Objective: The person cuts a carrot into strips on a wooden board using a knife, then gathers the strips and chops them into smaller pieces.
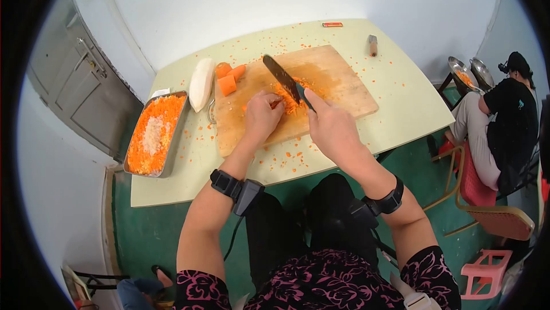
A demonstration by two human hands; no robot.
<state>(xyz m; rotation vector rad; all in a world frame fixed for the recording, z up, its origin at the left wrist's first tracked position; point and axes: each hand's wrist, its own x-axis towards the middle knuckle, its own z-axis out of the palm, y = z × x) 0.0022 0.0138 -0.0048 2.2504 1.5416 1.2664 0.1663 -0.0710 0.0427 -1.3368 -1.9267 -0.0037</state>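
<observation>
Right grip: closed firmly round the handle of a knife, forefinger laid forward along it. Knife: broad dark blade, flecked, tip directed to the far left corner of the desk; held above the board's middle. Right forearm: reaching in over the near edge, black band at the wrist.

Left grip: fingers curled and bunched at the near left side of the chopped carrot; whether a piece is pinched cannot be told. Left forearm: slanting in over the near edge, similarly banded.

Chopped carrot: fine, bright orange, loosely heaped mid-board beneath the blade.

Cutting board: wooden, orange-stained, set askew. Carrot chunks: unchopped, at its far left corner.

White radish: peeled, whole, between board and tray.

Tray: metal, near the desk's left edge; orange bits, pale mound centred.
</observation>
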